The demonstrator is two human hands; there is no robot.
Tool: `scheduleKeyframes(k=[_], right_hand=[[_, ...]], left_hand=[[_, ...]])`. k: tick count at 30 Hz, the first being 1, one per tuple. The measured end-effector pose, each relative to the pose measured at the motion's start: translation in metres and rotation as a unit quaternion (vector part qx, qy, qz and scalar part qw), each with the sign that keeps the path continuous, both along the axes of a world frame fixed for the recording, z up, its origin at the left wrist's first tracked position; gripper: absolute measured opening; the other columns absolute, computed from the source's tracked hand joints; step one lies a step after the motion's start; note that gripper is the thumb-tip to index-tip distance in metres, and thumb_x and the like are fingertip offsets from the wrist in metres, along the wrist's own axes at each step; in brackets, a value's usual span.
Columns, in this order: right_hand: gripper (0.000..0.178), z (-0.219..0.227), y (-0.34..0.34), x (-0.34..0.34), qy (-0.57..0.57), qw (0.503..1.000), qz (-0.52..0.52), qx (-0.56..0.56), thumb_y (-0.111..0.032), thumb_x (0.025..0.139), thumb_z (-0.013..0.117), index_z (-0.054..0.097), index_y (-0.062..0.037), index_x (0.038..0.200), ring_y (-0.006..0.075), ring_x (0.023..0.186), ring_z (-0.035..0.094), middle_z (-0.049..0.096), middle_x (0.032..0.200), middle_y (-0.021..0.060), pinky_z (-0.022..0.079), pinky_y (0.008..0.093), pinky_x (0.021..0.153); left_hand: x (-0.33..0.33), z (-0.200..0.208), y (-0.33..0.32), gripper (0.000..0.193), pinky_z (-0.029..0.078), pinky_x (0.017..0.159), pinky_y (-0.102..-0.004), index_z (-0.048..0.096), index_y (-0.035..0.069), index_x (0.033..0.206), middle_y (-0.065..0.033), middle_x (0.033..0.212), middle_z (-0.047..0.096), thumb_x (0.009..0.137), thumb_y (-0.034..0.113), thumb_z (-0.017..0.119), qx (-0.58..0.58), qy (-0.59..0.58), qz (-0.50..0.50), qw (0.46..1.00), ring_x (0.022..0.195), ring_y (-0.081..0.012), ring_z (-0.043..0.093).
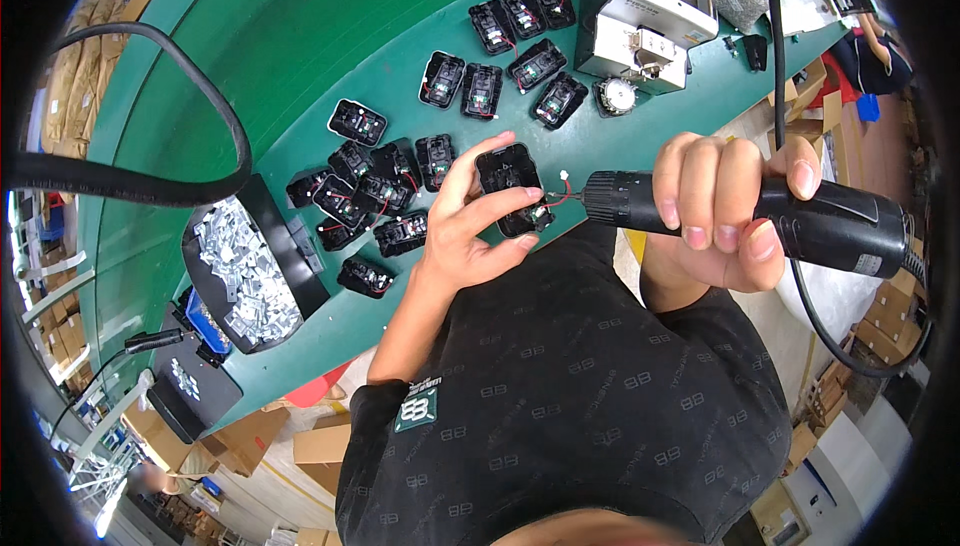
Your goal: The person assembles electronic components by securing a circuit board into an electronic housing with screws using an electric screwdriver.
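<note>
My left hand point(474, 216) grips a black plastic housing point(503, 168) over the table's near edge, thumb and fingers at its sides. A small circuit board sits in the housing, and a red wire with a white plug point(564, 177) sticks out to the right. My right hand point(725, 201) is wrapped round a black electric screwdriver point(835, 216) lying almost level. Its bit points left and reaches the housing's right edge beside my left fingertips; whether it touches a screw is too small to tell.
Several similar black housings point(383, 194) lie on the green table point(290, 136) left and beyond. A black bin point(300, 276) of small silvery parts stands at left. A white-and-black machine point(640, 21) is at back right. Black cables point(778, 46) hang near both sides. A person point(880, 56) is far right.
</note>
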State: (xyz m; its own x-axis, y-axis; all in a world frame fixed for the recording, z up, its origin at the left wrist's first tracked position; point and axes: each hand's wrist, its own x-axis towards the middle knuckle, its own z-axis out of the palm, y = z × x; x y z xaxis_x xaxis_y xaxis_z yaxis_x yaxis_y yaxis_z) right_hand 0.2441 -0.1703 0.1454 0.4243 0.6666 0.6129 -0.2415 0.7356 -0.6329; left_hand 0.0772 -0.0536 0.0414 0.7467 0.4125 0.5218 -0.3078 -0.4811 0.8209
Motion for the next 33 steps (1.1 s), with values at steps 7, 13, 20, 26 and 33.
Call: scheduleKeyframes(k=[7, 13, 20, 26, 33], right_hand=[[0.036, -0.004, 0.001, 0.004, 0.047, 0.999, 0.011, 0.016, -0.012, 0.082, 0.056, 0.046, -0.0168, 0.117, 0.0077, 0.056, 0.051, 0.049, 0.066, -0.0047, 0.042, 0.0264, 0.058], [0.037, -0.010, 0.003, 0.005, 0.083, 0.996, 0.018, 0.018, -0.013, 0.082, 0.053, 0.046, -0.0153, 0.118, 0.0071, 0.057, 0.050, 0.048, 0.065, -0.0045, 0.043, 0.0258, 0.058], [0.036, -0.010, 0.005, 0.005, 0.093, 0.995, 0.013, 0.020, -0.013, 0.083, 0.053, 0.046, -0.0147, 0.119, 0.0072, 0.056, 0.050, 0.048, 0.065, -0.0044, 0.043, 0.0258, 0.058], [0.037, -0.011, 0.003, 0.008, 0.103, 0.994, 0.017, 0.017, -0.013, 0.084, 0.052, 0.045, -0.0151, 0.120, 0.0075, 0.056, 0.049, 0.047, 0.065, -0.0041, 0.042, 0.0259, 0.058], [0.038, -0.013, 0.002, 0.010, 0.091, 0.995, 0.032, 0.003, -0.013, 0.084, 0.051, 0.043, -0.0152, 0.122, 0.0085, 0.059, 0.049, 0.045, 0.067, -0.0037, 0.042, 0.0273, 0.061]], left_hand=[[0.001, -0.007, -0.002, 0.039, 0.051, 0.077, -0.0339, 0.069, 0.003, 0.099, -0.0293, 0.128, 0.043, 0.062, 0.014, 0.075, -0.036, -0.024, 0.002, 0.999, 0.095, -0.0272, 0.061], [0.000, -0.010, -0.004, 0.039, 0.052, 0.079, -0.0352, 0.069, 0.005, 0.099, -0.0292, 0.128, 0.043, 0.063, 0.016, 0.076, -0.008, -0.019, 0.009, 1.000, 0.095, -0.0286, 0.061], [-0.001, -0.011, -0.004, 0.039, 0.052, 0.079, -0.0351, 0.069, 0.006, 0.099, -0.0294, 0.128, 0.044, 0.062, 0.017, 0.076, 0.003, -0.020, 0.021, 1.000, 0.094, -0.0290, 0.062], [-0.004, -0.013, -0.003, 0.039, 0.052, 0.078, -0.0349, 0.069, 0.006, 0.099, -0.0289, 0.128, 0.044, 0.062, 0.017, 0.076, 0.021, -0.016, 0.028, 0.999, 0.095, -0.0292, 0.061], [-0.009, -0.013, -0.003, 0.040, 0.051, 0.079, -0.0364, 0.069, 0.007, 0.099, -0.0280, 0.128, 0.044, 0.061, 0.016, 0.077, 0.014, -0.001, 0.035, 0.999, 0.098, -0.0305, 0.061]])
